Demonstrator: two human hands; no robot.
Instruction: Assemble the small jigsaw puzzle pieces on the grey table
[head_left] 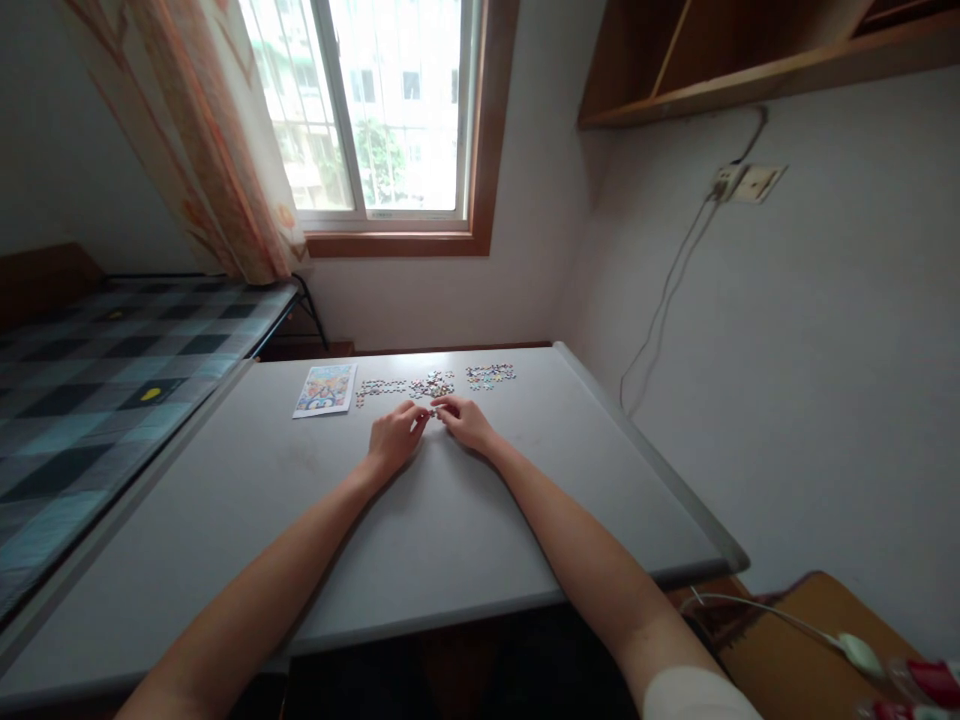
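Observation:
My left hand [396,436] and my right hand [466,422] meet fingertip to fingertip over the middle of the table. Both are closed in a pinch around a small jigsaw puzzle piece [433,412], mostly covered by the fingers. Just beyond them lies a loose pile of puzzle pieces [432,384]. Left of the pile, more pieces [382,386] are spread in rows, and another group of pieces [491,374] sits to the right. A printed picture sheet [325,390] with a colourful cartoon-like design lies flat at the left of the pieces.
The pieces rest on a light grey table [450,530] with a raised rim. A bed with a checked cover [150,370] stands to the left. Ahead is a window [390,110] with a curtain [202,130]. On the right, cables [666,290] hang from a wall socket [757,184].

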